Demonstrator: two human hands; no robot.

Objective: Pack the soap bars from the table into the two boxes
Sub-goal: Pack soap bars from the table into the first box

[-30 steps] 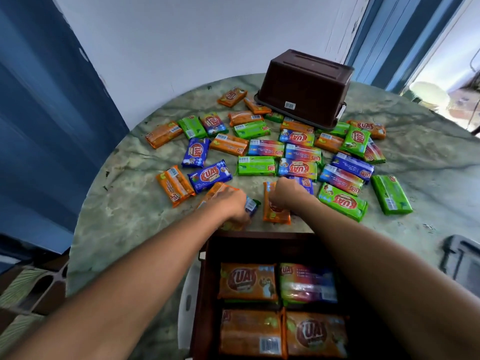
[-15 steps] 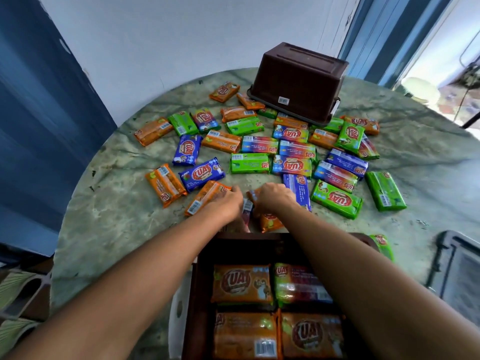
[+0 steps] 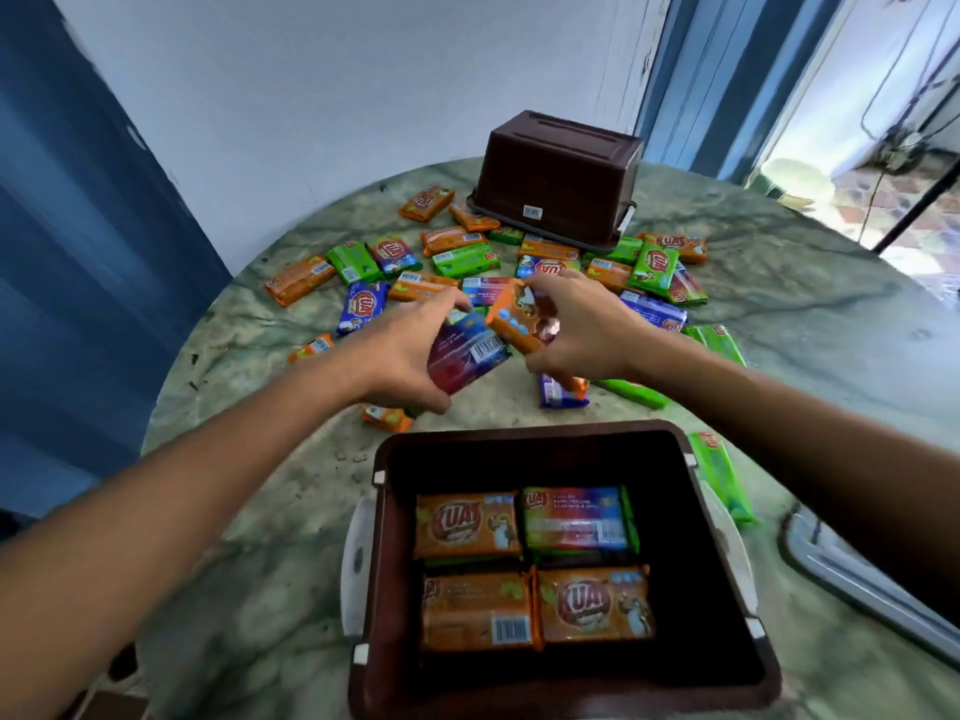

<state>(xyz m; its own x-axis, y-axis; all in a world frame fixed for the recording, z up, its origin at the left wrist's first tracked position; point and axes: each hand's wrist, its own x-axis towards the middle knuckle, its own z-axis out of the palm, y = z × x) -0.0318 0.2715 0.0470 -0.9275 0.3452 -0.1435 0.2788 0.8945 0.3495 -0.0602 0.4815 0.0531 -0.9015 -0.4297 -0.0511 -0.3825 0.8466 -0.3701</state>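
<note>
Brown plastic box [image 3: 722,537] sits open at the bottom centre of the frame on the marbled green worktop [image 3: 831,324], with four soap bars showing flat inside as a top layer: two orange in front, one orange and one green-and-rainbow behind. Green edges peek from under them, so likely a layer below; can't count it. Room left above, so this box looks partly filled at best.

Second brown box [image 3: 558,176] stands upside down at the top centre, nothing packed in it. Task is early, I'd judge.

Both hands are up over the middle of the frame, close together. Left hand [image 3: 410,356] grips a purple-red bar [image 3: 467,358], barcode side showing. Right hand [image 3: 582,330] pinches an orange bar [image 3: 519,319], tilted. The two bars touch or overlap at one corner; can't tell which.

Loose bars [image 3: 465,262] in orange, green and blue are scattered across the upper centre, dozens still to go; several crowd against the upturned box's rim. One blue bar [image 3: 561,394] lies just below the right hand, one green bar [image 3: 719,475] beside the open box's right wall.

Grey tray-like edge [image 3: 857,584] at lower right, identity unclear. The upturned box needs flipping, and bars hugging it may get in the way.
</note>
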